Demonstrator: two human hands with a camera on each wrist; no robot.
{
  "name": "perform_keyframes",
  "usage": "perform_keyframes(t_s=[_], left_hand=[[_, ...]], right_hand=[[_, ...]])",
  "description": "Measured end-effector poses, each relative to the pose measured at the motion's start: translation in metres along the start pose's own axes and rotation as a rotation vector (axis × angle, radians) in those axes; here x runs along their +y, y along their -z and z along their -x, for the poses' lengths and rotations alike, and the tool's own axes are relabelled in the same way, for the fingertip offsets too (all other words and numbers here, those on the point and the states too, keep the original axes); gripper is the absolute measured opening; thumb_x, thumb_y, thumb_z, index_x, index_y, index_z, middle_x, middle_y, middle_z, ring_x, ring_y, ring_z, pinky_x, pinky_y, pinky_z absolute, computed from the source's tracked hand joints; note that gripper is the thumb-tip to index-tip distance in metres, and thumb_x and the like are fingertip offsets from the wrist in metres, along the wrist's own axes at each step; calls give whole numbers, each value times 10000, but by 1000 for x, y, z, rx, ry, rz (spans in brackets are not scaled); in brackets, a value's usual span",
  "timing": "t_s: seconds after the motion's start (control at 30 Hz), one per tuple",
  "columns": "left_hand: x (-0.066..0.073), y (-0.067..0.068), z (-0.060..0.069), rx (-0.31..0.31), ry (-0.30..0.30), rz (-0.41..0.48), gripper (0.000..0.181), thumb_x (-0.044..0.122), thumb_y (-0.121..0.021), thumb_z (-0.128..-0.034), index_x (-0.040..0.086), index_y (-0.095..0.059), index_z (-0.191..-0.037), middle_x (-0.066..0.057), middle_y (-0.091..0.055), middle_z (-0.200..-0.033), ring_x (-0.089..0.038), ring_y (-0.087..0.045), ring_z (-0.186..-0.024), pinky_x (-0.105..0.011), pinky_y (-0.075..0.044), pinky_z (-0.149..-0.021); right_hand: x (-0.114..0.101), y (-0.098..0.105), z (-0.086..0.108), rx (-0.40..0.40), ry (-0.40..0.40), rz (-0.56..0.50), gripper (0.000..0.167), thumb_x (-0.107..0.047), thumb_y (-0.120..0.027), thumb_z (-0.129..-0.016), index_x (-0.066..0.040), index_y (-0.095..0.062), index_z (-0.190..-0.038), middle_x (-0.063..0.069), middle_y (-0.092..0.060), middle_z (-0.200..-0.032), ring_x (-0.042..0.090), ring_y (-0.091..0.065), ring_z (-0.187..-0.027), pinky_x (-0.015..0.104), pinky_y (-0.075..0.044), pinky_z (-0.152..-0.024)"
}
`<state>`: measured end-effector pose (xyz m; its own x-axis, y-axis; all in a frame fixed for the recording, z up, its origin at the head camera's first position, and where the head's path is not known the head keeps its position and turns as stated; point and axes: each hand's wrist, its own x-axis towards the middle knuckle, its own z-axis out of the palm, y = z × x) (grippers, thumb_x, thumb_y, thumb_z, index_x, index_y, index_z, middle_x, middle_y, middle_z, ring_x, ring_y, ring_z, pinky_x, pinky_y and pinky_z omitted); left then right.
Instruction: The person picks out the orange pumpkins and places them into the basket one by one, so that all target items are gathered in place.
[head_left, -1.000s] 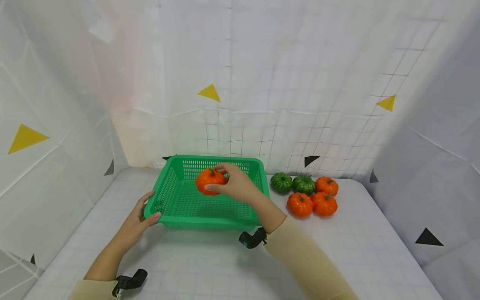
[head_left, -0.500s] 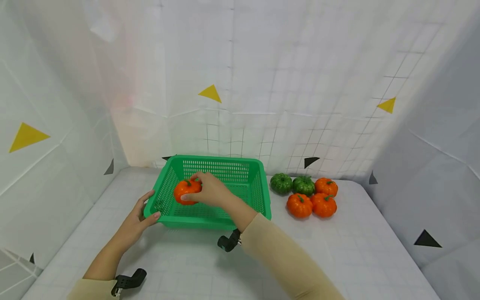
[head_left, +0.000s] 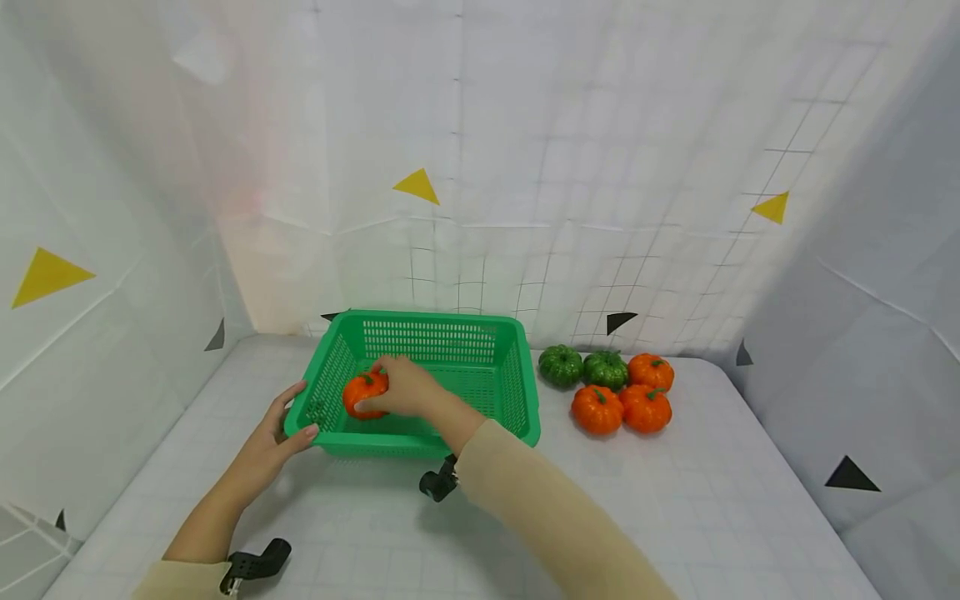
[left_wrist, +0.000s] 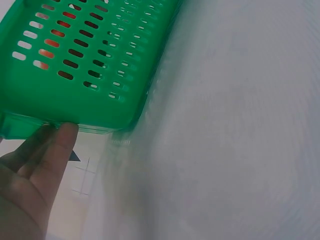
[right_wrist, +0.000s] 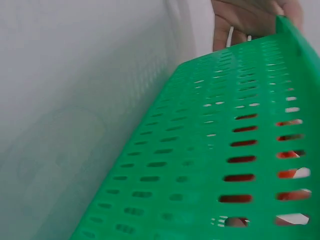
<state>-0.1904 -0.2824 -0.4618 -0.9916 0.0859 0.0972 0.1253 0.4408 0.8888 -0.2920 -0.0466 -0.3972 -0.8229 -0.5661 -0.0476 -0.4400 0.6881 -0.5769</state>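
Note:
A green plastic basket [head_left: 427,316] with slotted walls stands on the table. In its left part, low near the bottom, my right hand [head_left: 411,392] holds a small orange pumpkin [head_left: 363,398] with a green stem, thumb in front and fingers over the back. Whether the pumpkin touches the basket floor I cannot tell. My left hand [head_left: 264,448] grips the basket at its front left corner, thumb on the rim. The left wrist view shows that hand's fingers [left_wrist: 60,150] against the outer wall. In the right wrist view the slotted wall [right_wrist: 200,130] hides the right hand, with orange glimpsed through the slots.
To the right of the basket sit two green pumpkins [head_left: 561,367] and three orange pumpkins [head_left: 597,410] in a close cluster. White sheeting [head_left: 637,150] rises behind the white table [head_left: 720,500] and on both sides.
My right hand has carried the orange pumpkin leftward and down, from over the basket's middle into its left part. The left hand keeps its place on the corner.

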Motion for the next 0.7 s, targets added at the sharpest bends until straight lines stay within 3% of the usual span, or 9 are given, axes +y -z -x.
perform_keyframes(t_s=[0.33,0.7], left_hand=[[2,2,0,-5,-7,0,770,211,-575,-1028,213,-81,-1618,-301,-391,-1464,-408,-510,-1245,-194,-478,-863],[1,1,1,-8,10,5,774,221,-577,-1028,227,-77,-1619,-301,-368,-1488,-402,-511,-1244,-264,-497,-889]], right_hand=[[5,-11,-8,-35,-49,6,655,-452,-782,-855,-131,-550,-1377,65,-565,-1326,177,-551,-1097,278,-505,-867],[10,-19,-10,-44,-77,-63,631,-307,-845,-823,-126,-571,-1362,54,-582,-1264,172,-559,-1066,267,-505,-867]])
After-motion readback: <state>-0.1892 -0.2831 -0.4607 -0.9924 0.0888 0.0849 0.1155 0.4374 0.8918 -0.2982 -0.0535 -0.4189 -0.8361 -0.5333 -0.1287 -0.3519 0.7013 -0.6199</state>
